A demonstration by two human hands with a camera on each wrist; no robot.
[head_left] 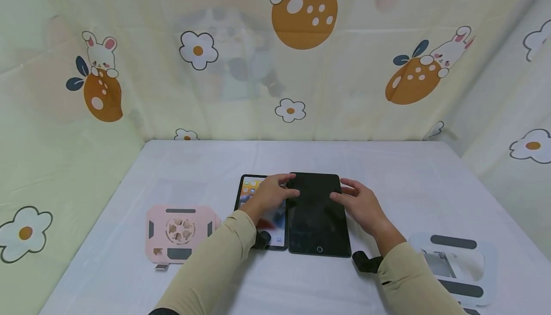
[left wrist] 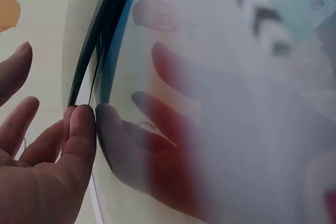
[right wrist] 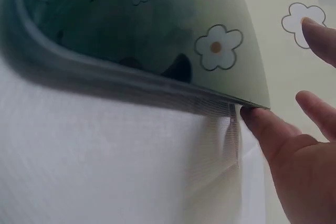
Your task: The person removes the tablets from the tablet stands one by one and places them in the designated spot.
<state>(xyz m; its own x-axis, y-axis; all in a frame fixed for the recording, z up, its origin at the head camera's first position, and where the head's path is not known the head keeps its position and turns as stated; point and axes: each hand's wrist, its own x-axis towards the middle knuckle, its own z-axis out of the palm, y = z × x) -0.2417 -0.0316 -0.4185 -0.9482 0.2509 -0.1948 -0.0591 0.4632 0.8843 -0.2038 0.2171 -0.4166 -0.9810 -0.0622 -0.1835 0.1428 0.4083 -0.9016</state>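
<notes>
A black tablet (head_left: 318, 219) with a blank screen and a round home button lies on the white table, beside a lit tablet (head_left: 277, 226) showing app icons. My left hand (head_left: 273, 193) reaches over the lit tablet, its fingertips at the black tablet's upper left edge. At the opposite edge is my right hand (head_left: 363, 210), thumb over the screen's rim and fingers extended. In the left wrist view the thumb (left wrist: 81, 129) touches a tablet edge. A right fingertip (right wrist: 254, 116) meets the black tablet's edge in the right wrist view.
To the left lies a pink stand (head_left: 181, 231) with a vented round cutout and grey pads. A pale blue stand (head_left: 458, 243) with grey pads lies at the right, partly behind the right sleeve. Patterned cloth (head_left: 241, 114) hangs behind the table.
</notes>
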